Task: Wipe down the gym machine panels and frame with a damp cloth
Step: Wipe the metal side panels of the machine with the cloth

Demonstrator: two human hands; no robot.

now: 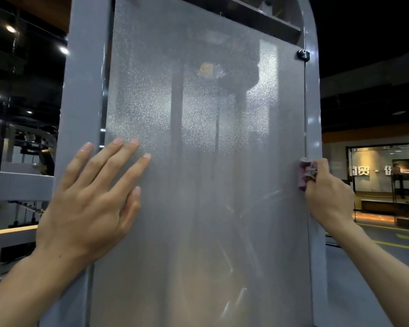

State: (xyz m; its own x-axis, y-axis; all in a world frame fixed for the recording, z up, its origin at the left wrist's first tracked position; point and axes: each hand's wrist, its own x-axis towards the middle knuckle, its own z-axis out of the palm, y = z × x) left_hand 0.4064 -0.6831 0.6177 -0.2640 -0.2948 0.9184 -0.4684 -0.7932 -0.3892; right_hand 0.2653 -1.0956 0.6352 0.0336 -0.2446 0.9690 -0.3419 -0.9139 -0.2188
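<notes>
Far left of the frame: other gym equipment (33, 147) in a dim hall, ceiling lights (11, 29) in the upper left.

Lower left: bare left forearm rising diagonally from the bottom corner toward the centre. Left hand (90, 199) laid palm-down, straddling the seam between the left grey frame post (85, 90) and the frosted translucent panel (198, 161). Fingers (118, 152) straight and slightly spread, tips pointing to the upper right and resting flat on the panel surface; thumb alongside the palm, likewise against the panel. Nothing gripped.

Centre: panel filling most of the frame, speckled and semi-transparent, with blurred dark uprights of the machine visible behind it.

Upper right: a small dark fastener (303, 53) at the panel's right edge, where the curved right frame post (313, 102) begins its descent.

Right of centre, mid-height: right forearm entering from the lower right corner, angled up and to the left. Right hand (326, 192) closed in a loose fist at the junction of panel edge and right frame post, fingers curled round a bunched purple-grey cloth (304, 174). Cloth protruding above and to the left of the fist, pressed against the panel's right edge. Individual fingertip placement hidden by the cloth.

Far right: a lit glass-fronted room (385, 171) with signage, yellow floor lines (397, 244) below.
</notes>
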